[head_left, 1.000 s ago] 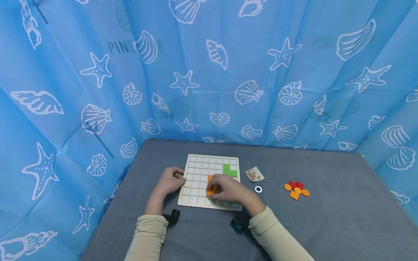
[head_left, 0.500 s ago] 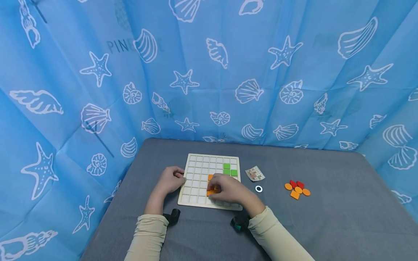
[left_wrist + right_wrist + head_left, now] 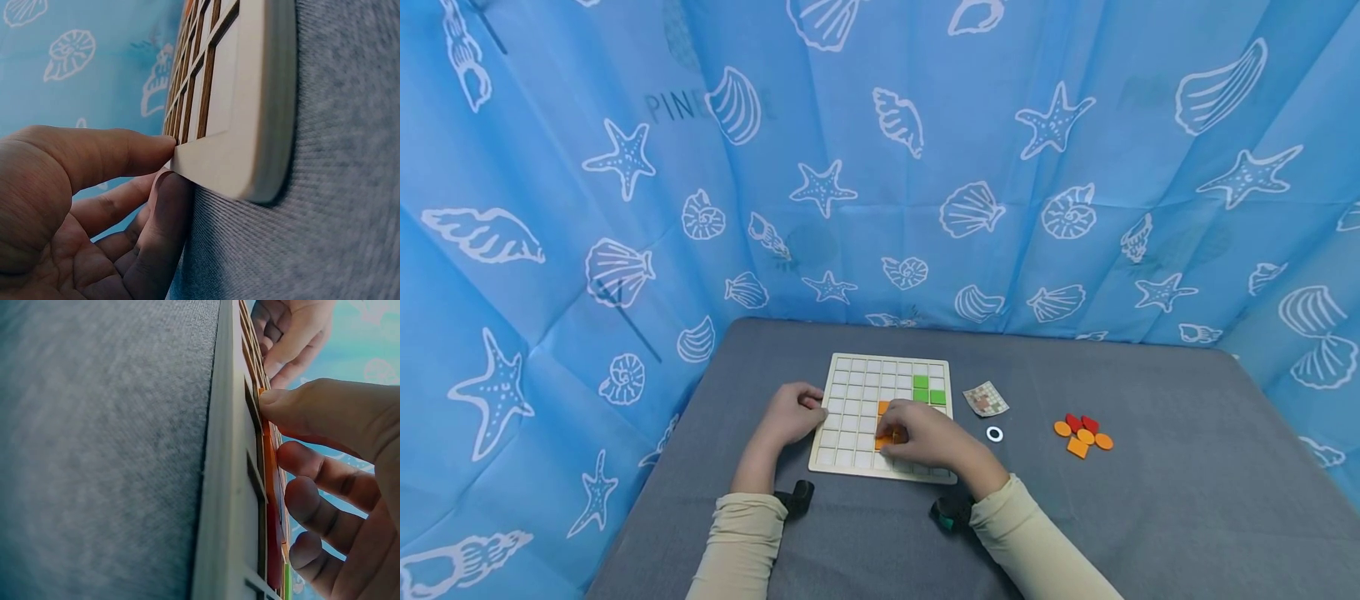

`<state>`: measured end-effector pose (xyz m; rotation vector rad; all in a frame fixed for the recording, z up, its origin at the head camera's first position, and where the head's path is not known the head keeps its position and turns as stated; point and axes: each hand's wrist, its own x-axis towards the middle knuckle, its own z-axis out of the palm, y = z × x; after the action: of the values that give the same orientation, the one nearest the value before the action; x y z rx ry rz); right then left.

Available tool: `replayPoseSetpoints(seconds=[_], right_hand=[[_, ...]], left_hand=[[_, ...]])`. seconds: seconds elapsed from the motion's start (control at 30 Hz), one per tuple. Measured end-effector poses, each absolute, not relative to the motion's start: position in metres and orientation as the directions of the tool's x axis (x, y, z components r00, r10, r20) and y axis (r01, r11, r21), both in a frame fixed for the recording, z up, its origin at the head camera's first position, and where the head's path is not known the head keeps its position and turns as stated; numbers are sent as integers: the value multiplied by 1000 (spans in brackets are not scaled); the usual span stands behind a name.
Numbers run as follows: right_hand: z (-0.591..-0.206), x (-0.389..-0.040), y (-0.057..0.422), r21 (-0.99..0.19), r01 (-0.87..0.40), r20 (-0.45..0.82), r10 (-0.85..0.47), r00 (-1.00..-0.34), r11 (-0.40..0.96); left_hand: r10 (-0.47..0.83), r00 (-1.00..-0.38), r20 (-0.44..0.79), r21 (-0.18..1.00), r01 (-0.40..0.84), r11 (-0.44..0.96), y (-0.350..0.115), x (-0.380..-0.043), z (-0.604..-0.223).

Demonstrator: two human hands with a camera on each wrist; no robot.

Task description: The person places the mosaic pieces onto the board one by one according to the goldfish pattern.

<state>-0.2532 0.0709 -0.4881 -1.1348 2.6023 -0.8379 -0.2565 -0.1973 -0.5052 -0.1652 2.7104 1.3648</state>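
A pale wooden grid board [image 3: 850, 407] lies on the grey table in the head view. My left hand [image 3: 790, 417] pinches its left edge, thumb on top and a finger at the side, as the left wrist view shows. Over the board's lower middle is my right hand [image 3: 921, 435], fingers bent. Its thumb presses an orange tile [image 3: 269, 450] in the right wrist view, with the index fingertip at the orange tiles too. A red piece [image 3: 273, 531] lies farther along the same board. The right hand covers part of the coloured pieces. Green tiles [image 3: 921, 382] sit at upper right.
Right of the board are a small printed grid card [image 3: 986, 400] and a white ring [image 3: 995, 434]. Farther right lies a loose group of orange pieces [image 3: 1077, 448] and red pieces [image 3: 1090, 424]. A blue shell-print curtain [image 3: 880, 208] hangs behind the table [image 3: 1187, 467].
Both hands stay at nearly the same places on the board. The right fingers shift only slightly over the orange tiles.
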Motion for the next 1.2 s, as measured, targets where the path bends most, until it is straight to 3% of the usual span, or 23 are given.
replayPoseSetpoints(seconds=[0.3, 0.53, 0.97, 1.2], right_hand=[[-482, -255, 76, -565, -621, 81, -713, -697, 543], [-469, -253, 104, -611, -579, 118, -662, -741, 540], [-467, -252, 225, -582, -425, 154, -420, -895, 693], [-465, -239, 292, -528, -279, 79, -280, -957, 802]], left_hand=[[-49, -990, -130, 795, -134, 592, -198, -256, -501], [-46, -990, -137, 796, -138, 589, -197, -255, -503], [-37, -989, -144, 804, -139, 578, -198, -254, -503], [-36, -990, -136, 806, -131, 577, -197, -255, -504]])
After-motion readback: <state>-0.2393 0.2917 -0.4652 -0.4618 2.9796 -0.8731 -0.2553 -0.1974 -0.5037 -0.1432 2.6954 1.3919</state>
